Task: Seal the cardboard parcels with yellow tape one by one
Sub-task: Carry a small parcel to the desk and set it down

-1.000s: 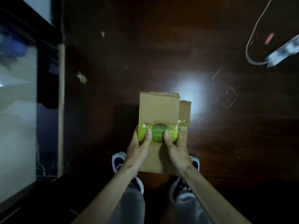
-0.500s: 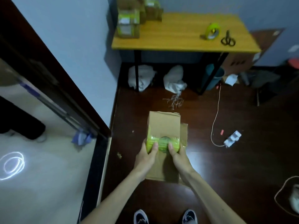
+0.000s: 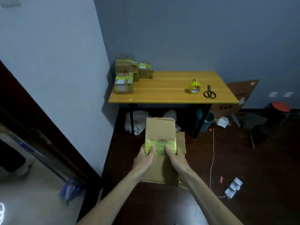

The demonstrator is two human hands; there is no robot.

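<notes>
I carry a flat cardboard parcel [image 3: 159, 129] in front of me, above the dark floor. A band of yellow tape with a green round label crosses its middle. My left hand [image 3: 145, 157] grips its left edge, thumb on top of the tape. My right hand [image 3: 176, 157] grips the right edge the same way. A second cardboard piece [image 3: 181, 140] shows underneath on the right. Ahead, a yellow tape roll [image 3: 195, 87] and black scissors [image 3: 209, 93] lie on the wooden table [image 3: 162, 93]. Several taped parcels [image 3: 128, 75] are stacked at its back left corner.
Under the table lie white bags [image 3: 138, 120] and a teal bin [image 3: 206, 120]. A white cord [image 3: 212, 153] runs over the floor to a power strip [image 3: 233, 189]. A red-topped stool [image 3: 280, 108] and cardboard [image 3: 238, 93] stand at the right. A dark door frame [image 3: 40, 130] is on my left.
My view has risen from the floor and my shoes to the table and wall. Both hands keep the same hold on the parcel, which is now lifted toward the table.
</notes>
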